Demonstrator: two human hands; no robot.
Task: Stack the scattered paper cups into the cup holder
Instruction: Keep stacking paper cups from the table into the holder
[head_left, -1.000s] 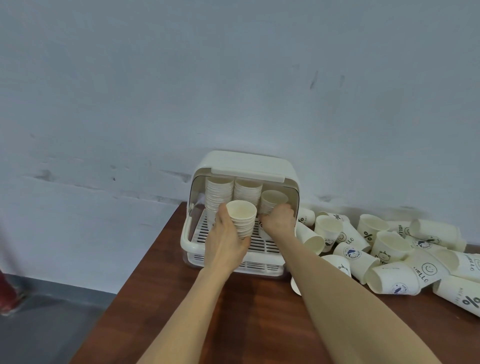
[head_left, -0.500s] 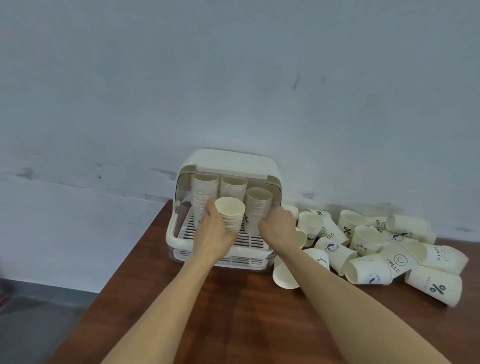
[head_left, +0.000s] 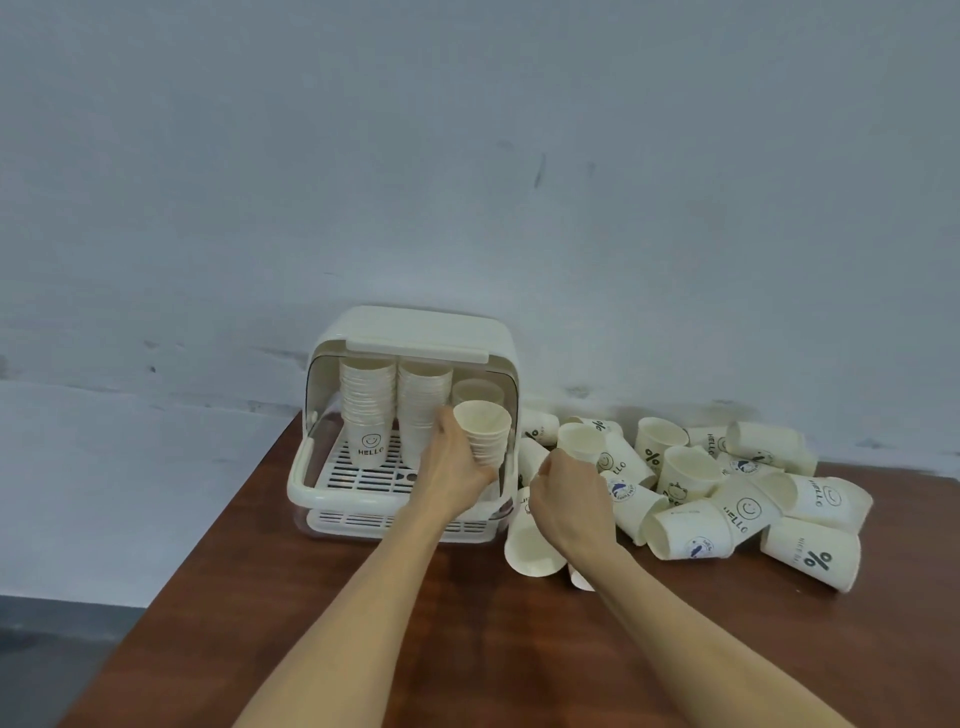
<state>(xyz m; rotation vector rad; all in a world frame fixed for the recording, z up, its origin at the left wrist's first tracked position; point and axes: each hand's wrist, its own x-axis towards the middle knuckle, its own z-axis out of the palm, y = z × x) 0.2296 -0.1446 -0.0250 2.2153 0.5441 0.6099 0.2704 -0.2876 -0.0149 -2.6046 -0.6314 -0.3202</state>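
A cream cup holder (head_left: 322, 488) with its lid raised stands on the brown table (head_left: 467, 634) against the wall. Inside stand two tall cup stacks (head_left: 366, 405) and a shorter one at the back right. My left hand (head_left: 452, 473) grips a short stack of nested paper cups (head_left: 485, 434) at the holder's front right. My right hand (head_left: 569, 499) hovers with curled fingers over a cup lying on its side (head_left: 530, 551), just right of the holder; whether it holds anything is hidden.
A heap of scattered printed paper cups (head_left: 727, 493) lies to the right of the holder, along the wall. The table's left edge (head_left: 208, 530) drops off to a grey floor. Bare tabletop stretches in front of me.
My left hand carried its cup stack from the holder's middle to its front right. My right hand left the holder and pulled back to the loose cups beside it.
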